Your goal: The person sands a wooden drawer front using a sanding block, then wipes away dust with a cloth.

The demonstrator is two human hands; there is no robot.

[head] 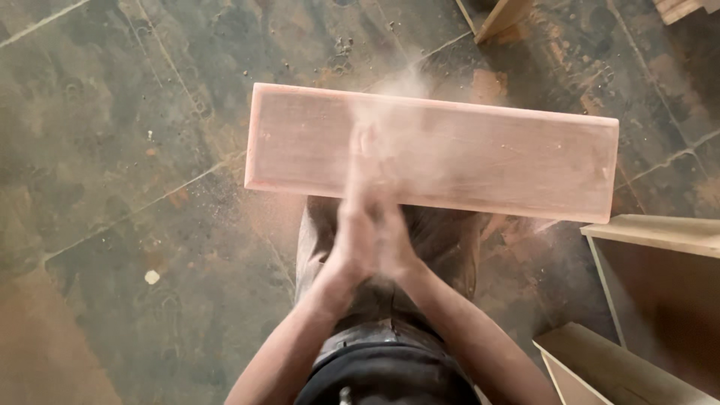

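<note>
Stained concrete floor [112, 150]. Mid-frame, left hand [351, 225] and right hand [394, 232] pressed palm to palm, holding nothing, dust [397, 120] rising over reddish wooden board [487, 154].

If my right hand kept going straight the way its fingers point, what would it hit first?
Most likely the reddish wooden board: the right hand, pressed against the left hand, points up over it through a dust cloud. Motion blur hides its height above it.

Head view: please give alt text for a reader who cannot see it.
A person's left hand and right hand press palm to palm, blurred, with dust rising above a reddish wooden board on a stained floor. Pale wooden boxes stand at right.
</note>
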